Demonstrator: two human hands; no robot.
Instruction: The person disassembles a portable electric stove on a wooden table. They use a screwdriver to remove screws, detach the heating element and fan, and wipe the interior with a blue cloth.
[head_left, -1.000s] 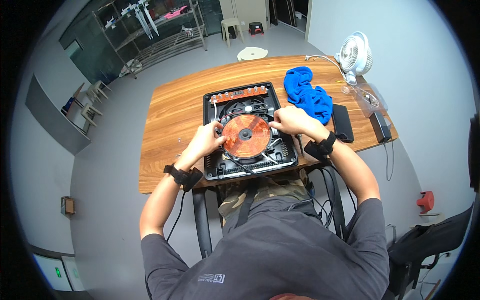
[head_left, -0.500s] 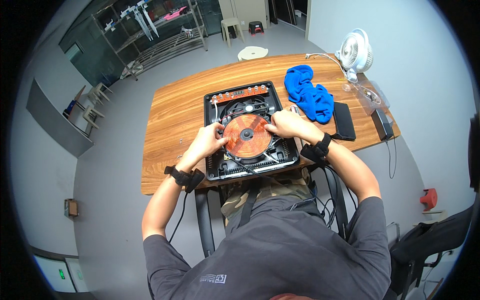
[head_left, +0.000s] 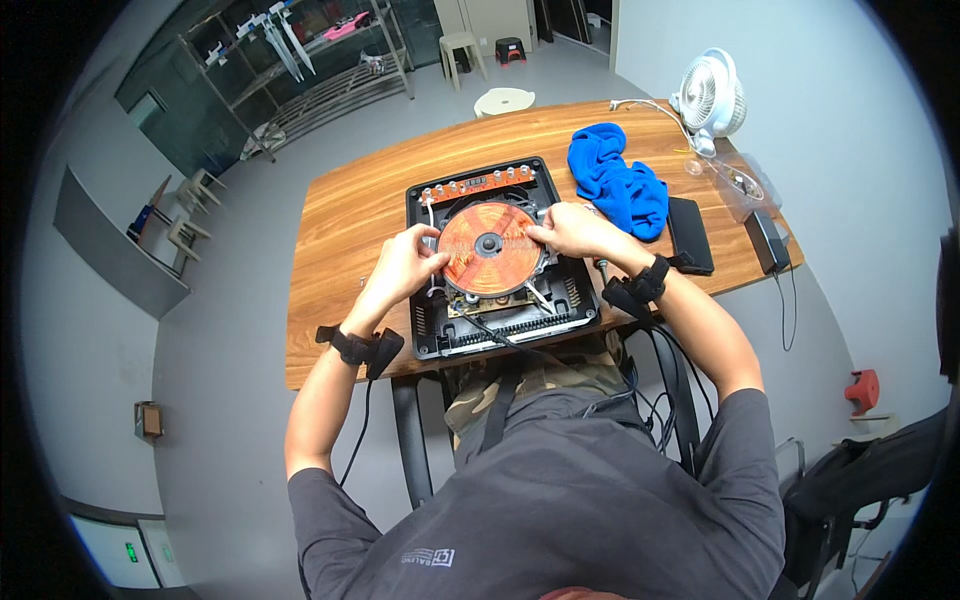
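Note:
Both hands grip a round copper induction coil (head_left: 490,272) by opposite edges, over the opened black housing of an induction cooker (head_left: 421,330). My left hand (head_left: 405,265) is closed on the coil's left rim, my right hand (head_left: 578,232) on its right rim. Below the coil's near edge a circuit board (head_left: 470,305) shows. An orange control board (head_left: 478,186) with metal posts runs along the housing's far side. The coil hides most of the fan behind it. A white wire (head_left: 431,215) rises along the left inside.
On the wooden table (head_left: 335,230), a blue cloth (head_left: 630,195) lies to the right of the housing, beside a black flat case (head_left: 690,237). Farther right are a black power adapter (head_left: 766,243), a clear plastic box (head_left: 740,190) and a white fan (head_left: 712,95).
The coil has moved away from me and slightly left, held by both hands. More of the circuit board shows at the near side, while the cooling fan behind is now mostly covered.

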